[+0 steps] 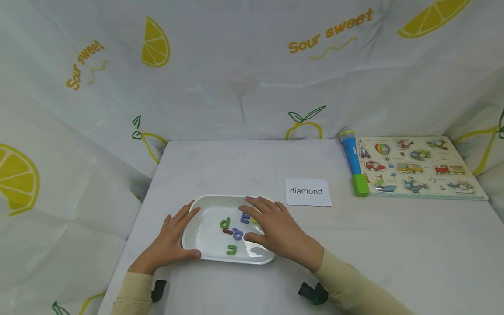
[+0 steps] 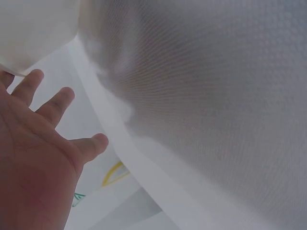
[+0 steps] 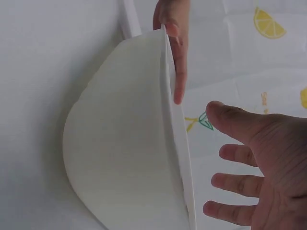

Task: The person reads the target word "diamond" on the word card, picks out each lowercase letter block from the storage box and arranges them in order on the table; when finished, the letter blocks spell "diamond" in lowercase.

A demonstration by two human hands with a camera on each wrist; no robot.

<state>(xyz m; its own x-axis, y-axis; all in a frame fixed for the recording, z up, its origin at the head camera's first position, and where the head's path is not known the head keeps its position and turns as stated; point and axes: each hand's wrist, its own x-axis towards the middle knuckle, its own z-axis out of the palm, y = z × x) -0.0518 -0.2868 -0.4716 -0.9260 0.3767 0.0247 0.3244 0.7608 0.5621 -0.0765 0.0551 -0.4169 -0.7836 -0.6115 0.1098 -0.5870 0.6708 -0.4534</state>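
A glossy white tray (image 1: 208, 210), oblong with rounded corners and a raised rim, is set on the white tabletop (image 1: 220, 166); its outer wall is shown smooth and slightly creamy in the right wrist view. Inside, small coloured letters are scattered: a green letter d (image 1: 225, 223), a dark red bar-shaped piece (image 1: 227, 232) just below it, a purple round-bowled letter (image 1: 237, 234) beside that, a green letter n (image 1: 232, 250) toward the near rim, and at the right a second purple letter (image 1: 245, 218) and a yellow piece (image 1: 254, 220), both partly hidden. The tray's left end is spanned by the left hand (image 1: 169, 240), its spread digits laid against the rim. The right hand (image 1: 278, 227) is held over the right end, fingers parted, nothing being grasped. Beyond the tray, to the right, a white card (image 1: 308, 199) printed "diamond" is laid; farther right, a blue microphone (image 1: 351, 153) with a green end is placed along a vehicle puzzle board (image 1: 421, 168)
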